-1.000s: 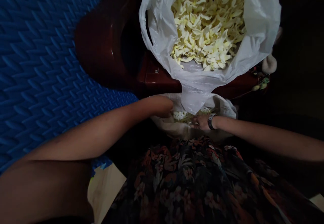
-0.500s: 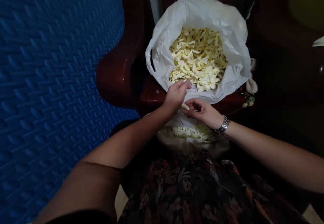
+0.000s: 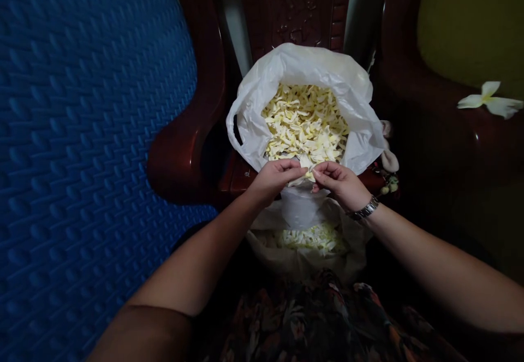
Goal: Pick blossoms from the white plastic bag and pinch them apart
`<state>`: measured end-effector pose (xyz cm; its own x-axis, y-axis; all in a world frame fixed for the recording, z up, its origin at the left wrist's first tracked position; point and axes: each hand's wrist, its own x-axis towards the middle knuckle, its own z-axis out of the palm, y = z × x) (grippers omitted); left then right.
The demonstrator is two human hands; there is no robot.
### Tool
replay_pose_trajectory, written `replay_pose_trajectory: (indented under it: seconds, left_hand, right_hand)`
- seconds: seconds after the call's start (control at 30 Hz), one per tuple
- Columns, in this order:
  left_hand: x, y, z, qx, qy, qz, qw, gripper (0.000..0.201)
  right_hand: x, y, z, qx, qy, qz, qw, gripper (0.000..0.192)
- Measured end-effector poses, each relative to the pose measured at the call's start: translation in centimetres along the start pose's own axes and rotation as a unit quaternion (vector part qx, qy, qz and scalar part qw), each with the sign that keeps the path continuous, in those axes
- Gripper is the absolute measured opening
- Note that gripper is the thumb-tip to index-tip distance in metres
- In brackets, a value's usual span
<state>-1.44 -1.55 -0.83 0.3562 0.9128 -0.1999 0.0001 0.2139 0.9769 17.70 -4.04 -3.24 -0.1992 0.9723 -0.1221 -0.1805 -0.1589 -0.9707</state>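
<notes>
Over the near rim of a white plastic bag (image 3: pixel 262 127) full of pale yellow petals (image 3: pixel 305 127), the left hand (image 3: pixel 275 179) and right hand (image 3: pixel 341 182) meet, each grip pinching one flower (image 3: pixel 306 164) between fingertips. Nearer, a second bag (image 3: pixel 303 261) holds more petals. Far right, a loose blossom (image 3: pixel 489 99) lies on a dark wooden chair (image 3: pixel 184 154).

A dim room in a home.
A carved dark wooden chair (image 3: pixel 295 18) stood beside a blue woven mat (image 3: pixel 82 132), with a loose flower (image 3: pixel 489 99) on the neighbouring seat.
</notes>
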Motion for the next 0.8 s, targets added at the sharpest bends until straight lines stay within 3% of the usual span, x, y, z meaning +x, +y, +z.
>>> replay_pose_trajectory:
  seconds: [0.17, 0.27, 0.37, 0.5, 0.8]
  left_hand:
    - [0.1, -0.1, 0.5, 0.002, -0.019, 0.054, 0.998, 0.035]
    - [0.2, -0.5, 0.8, 0.018, -0.025, 0.056, 0.998, 0.033]
    - [0.2, -0.9, 0.9, 0.03, -0.038, 0.043, 0.998, 0.029]
    - [0.2, -1.0, 0.7, 0.002, -0.029, 0.03, 0.999, 0.026]
    - [-0.4, -1.1, 0.0, 0.012, -0.003, 0.042, 0.999, 0.021]
  right_hand:
    - [-0.3, 0.0, 0.5, 0.036, 0.017, 0.008, 0.999, 0.043]
    - [-0.3, 0.1, 0.8, 0.059, 0.042, 0.01, 0.997, 0.043]
    - [-0.2, 0.3, 0.7, 0.12, 0.047, 0.057, 0.99, 0.042]
    - [0.0, 0.6, 0.2, 0.175, 0.016, 0.107, 0.979, 0.04]
    - [-0.3, 0.8, 0.5, 0.178, -0.068, 0.115, 0.975, 0.029]
